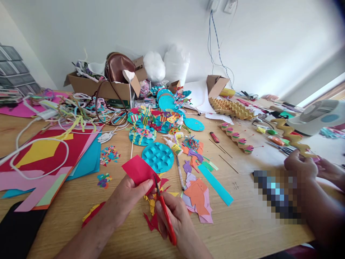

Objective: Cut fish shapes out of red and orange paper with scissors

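Observation:
My left hand (126,196) pinches a piece of red paper (137,169) by its lower edge, holding it just above the wooden table (242,230). Close beside it, my right hand (176,219) grips red-handled scissors (165,212), whose blades point up at the paper's lower right edge. Red and yellow paper scraps (153,207) lie under and between both hands. A teal woven paper disc (157,157) sits just beyond the red paper.
Orange, pink and teal cut-outs (201,196) lie right of my hands, stacked coloured sheets (45,158) at left. Cardboard boxes (105,86), a brown bag and colourful paper crafts fill the back. Another person's hands (309,167) at right hold a yellow wavy piece beside a white fan (318,117).

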`<state>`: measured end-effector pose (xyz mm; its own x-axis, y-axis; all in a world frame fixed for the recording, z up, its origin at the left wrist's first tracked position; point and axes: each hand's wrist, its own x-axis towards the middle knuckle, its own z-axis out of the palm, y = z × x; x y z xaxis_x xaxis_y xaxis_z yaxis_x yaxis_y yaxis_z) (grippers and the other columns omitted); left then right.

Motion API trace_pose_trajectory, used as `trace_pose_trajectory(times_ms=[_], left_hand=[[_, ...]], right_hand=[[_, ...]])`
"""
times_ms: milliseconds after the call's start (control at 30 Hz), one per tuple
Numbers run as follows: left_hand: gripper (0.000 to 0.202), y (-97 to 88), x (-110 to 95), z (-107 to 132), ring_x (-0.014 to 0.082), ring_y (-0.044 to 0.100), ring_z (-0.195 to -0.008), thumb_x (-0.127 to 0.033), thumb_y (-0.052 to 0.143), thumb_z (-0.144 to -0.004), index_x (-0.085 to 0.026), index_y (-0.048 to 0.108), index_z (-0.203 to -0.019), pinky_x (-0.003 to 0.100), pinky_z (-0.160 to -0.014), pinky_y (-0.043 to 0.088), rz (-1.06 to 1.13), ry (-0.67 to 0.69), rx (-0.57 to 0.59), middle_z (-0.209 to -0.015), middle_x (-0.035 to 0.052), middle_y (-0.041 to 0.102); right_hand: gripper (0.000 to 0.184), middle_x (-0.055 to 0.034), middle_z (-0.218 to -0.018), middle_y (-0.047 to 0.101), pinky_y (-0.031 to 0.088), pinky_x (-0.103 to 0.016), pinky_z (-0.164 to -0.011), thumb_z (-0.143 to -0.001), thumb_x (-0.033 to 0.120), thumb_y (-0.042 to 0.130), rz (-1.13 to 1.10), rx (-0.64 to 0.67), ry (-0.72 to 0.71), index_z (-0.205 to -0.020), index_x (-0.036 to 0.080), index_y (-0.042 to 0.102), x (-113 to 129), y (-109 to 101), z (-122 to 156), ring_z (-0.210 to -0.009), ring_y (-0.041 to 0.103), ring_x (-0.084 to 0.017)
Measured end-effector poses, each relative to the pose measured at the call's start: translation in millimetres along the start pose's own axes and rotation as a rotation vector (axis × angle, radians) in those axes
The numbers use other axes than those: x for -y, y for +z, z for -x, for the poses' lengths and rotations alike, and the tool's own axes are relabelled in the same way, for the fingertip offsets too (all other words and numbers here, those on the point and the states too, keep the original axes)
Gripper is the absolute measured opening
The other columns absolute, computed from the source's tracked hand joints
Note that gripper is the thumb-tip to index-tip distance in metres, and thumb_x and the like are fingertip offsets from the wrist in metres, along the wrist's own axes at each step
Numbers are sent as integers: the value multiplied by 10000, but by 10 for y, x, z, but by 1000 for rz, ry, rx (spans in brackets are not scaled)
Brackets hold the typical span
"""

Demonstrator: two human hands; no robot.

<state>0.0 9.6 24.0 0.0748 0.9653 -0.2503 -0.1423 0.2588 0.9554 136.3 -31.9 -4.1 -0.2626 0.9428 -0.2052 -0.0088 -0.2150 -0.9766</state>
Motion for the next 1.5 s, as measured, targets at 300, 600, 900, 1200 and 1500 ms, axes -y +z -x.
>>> trace_pose_trajectory(times_ms=[300,600,900,1200,1500], left_hand=[[102,-76,13,0,186,632,-627,-264,666,-695,-190,727,-658,242,-592,488,-44,-16,58,-623,23,714],[89,-81,73,3,173,625,-624,-275,660,-739,-213,692,-683,242,-609,492,37,16,49,-639,-3,700],[127,-54,45,-1,164,596,-584,-280,640,-739,-195,672,-651,235,-569,451,-33,22,62,-590,-11,667],[104,-58,23,-10,141,571,-626,-249,625,-737,-199,659,-652,223,-607,436,-13,-9,108,-631,-42,670],[113,-86,-6,-19,127,534,-603,-253,608,-734,-199,644,-642,209,-594,422,-87,-8,118,-608,-51,646]], right_hand=[[444,57,-456,371,239,-192,-388,-844,514,509,100,-13,-25,-550,203,388,39,-48,12,-425,333,-77],[410,58,-459,397,229,-183,-355,-846,495,495,91,6,5,-576,199,408,55,-51,26,-375,329,-65],[388,55,-460,426,249,-159,-330,-853,491,477,32,43,24,-612,190,436,24,-52,37,-351,349,-61],[405,45,-492,413,264,-180,-371,-861,504,480,117,20,-45,-611,188,443,-52,-87,10,-413,358,-75],[374,45,-514,375,257,-199,-415,-872,418,467,201,0,-91,-579,199,390,-35,-106,8,-459,347,-86]])
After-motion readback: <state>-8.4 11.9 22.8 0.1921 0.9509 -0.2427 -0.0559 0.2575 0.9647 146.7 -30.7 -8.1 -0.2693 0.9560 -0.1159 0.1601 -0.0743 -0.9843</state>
